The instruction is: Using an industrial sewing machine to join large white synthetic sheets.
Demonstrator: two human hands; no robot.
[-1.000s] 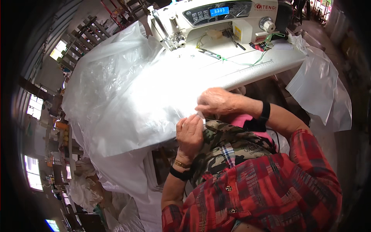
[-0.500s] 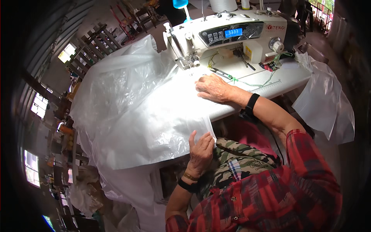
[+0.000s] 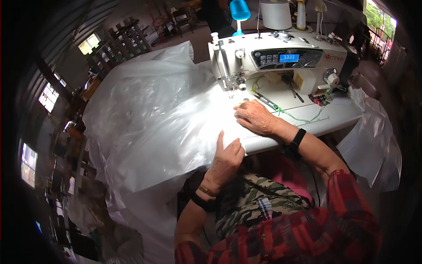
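The left hand (image 3: 226,162) rests at the near right part of a white plastic sheet (image 3: 147,138), its fingers open, 1 stretched apart from the others. Farther ahead, the right hand (image 3: 256,118) has its fingers curled downward (glare hides the tips, so I cannot tell whether they grip the sheet). The sheet spreads leftward from both hands' fingers. Beyond the right fingers stands a sewing machine (image 3: 239,53); just beside them lies a slim dark tool (image 3: 265,101).
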